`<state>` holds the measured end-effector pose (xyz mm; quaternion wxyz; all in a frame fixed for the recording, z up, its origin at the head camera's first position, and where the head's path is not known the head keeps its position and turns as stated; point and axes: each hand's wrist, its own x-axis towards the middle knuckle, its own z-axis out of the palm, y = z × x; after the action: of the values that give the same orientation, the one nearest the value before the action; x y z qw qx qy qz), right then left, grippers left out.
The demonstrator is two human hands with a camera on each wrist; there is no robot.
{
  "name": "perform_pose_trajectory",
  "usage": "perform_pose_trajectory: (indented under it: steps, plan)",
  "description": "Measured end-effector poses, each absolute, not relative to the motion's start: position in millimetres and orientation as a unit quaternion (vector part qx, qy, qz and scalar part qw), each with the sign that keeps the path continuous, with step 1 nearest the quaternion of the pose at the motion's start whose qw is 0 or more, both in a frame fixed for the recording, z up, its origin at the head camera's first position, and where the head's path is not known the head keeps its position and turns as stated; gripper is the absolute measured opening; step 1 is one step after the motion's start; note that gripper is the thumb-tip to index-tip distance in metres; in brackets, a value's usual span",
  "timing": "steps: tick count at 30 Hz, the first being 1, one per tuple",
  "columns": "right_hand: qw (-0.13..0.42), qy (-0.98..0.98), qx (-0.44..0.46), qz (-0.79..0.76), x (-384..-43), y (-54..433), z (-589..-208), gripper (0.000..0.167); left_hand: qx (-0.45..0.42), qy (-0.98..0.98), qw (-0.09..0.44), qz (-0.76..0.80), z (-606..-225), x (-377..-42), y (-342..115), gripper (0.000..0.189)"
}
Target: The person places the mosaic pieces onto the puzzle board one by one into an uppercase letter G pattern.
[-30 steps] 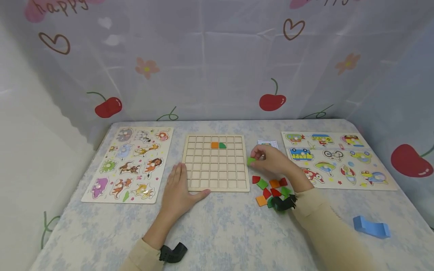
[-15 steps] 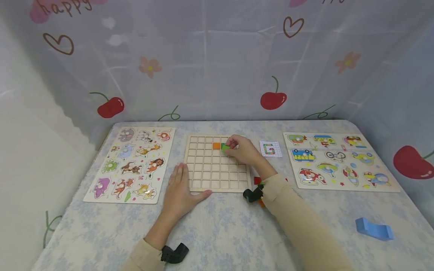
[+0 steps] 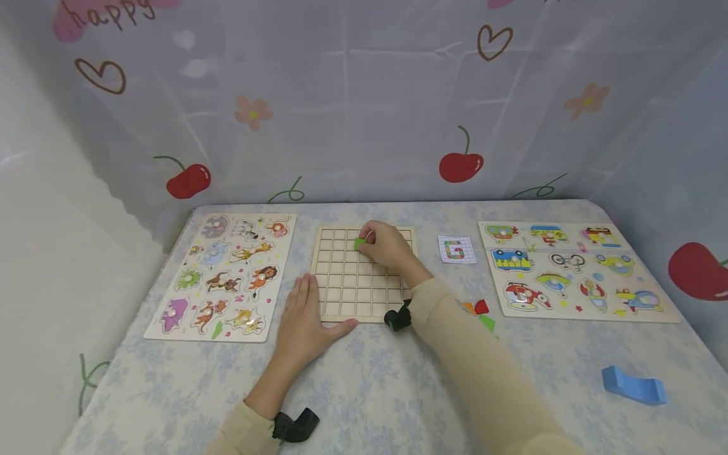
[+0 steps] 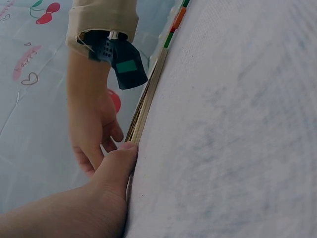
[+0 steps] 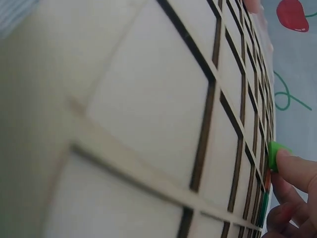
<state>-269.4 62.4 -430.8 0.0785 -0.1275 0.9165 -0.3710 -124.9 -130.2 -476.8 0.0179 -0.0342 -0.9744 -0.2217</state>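
Head view: pinches a light-green tile (image 3: 360, 244) between thumb and fingers of the right hand (image 3: 389, 246), at the second row from the far edge of the wooden grid board (image 3: 335, 294). Rests the left hand (image 3: 303, 321) at the board's left edge, fingers straight, thumb spread along the near edge, gripping nothing. Shows a printed pattern card (image 3: 456, 250) just right of the board, and loose tiles (image 3: 481, 306) on the worktop (image 3: 364, 398), partly hidden by the right sleeve (image 3: 466, 354).

Left wrist view: shows the left thumb touching the board's edge; beyond, shows the right hand, tile out of sight.

Right wrist view: shows the light-green tile tilted in the pinch, just beside orange (image 5: 268, 181) and dark-green (image 5: 263, 207) tiles on the board.
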Motion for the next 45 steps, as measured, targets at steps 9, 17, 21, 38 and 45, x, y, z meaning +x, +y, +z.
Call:
perform_pose_trajectory:
  steps: [9, 17, 21, 38, 45]
  plan:
    - [0.058, 0.934, -0.139, -0.325, -270, 47, -435, 0.019, -0.035, -0.974, 0.012, -0.224, -478, -126, -130, 0.130]
    - [0.055, 0.941, -0.143, -0.301, -270, 42, -434, 0.022, -0.033, -0.974, 0.014, -0.225, -478, -125, -131, 0.129]
    - [0.061, 0.943, -0.145, -0.293, -270, 42, -433, 0.022, -0.033, -0.974, 0.013, -0.225, -478, -125, -131, 0.129]
    - [0.083, 0.934, -0.154, -0.313, -260, 56, -422, 0.027, -0.033, -0.975, 0.016, -0.221, -477, -125, -129, 0.129]
    - [0.086, 0.922, -0.173, -0.337, -245, 82, -400, 0.028, -0.032, -0.974, 0.018, -0.224, -475, -125, -130, 0.129]
